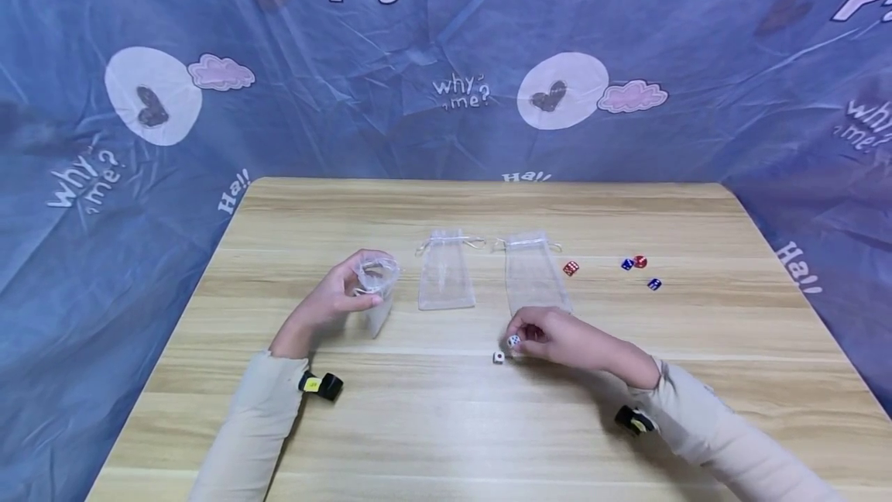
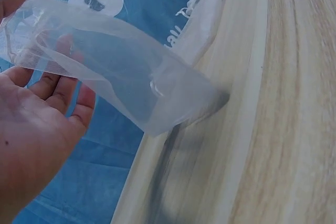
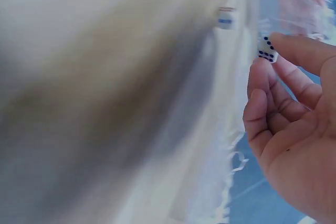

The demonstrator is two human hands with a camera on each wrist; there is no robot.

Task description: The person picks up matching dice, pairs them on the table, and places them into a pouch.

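Observation:
Near the table's left side my left hand (image 1: 348,285) grips a sheer white drawstring bag (image 2: 126,66) by its top, with the mouth spread open and the lower end hanging down toward the wood. In the head view my right hand (image 1: 557,338) pinches a white die (image 3: 266,51) between thumb and fingertips, just above the tabletop. A second white die (image 1: 499,358) lies on the table to the left of those fingers. Two more sheer bags lie flat behind the hands: a middle bag (image 1: 446,277) and a right bag (image 1: 535,273), whose lower edge is partly behind my right hand.
Toward the back right lie a red die (image 1: 571,269), another red die (image 1: 640,262) and two blue dice, one blue die (image 1: 627,264) beside the second red one and the other blue die (image 1: 654,283) nearer. A printed blue cloth (image 1: 453,138) hangs behind the wooden table (image 1: 432,424).

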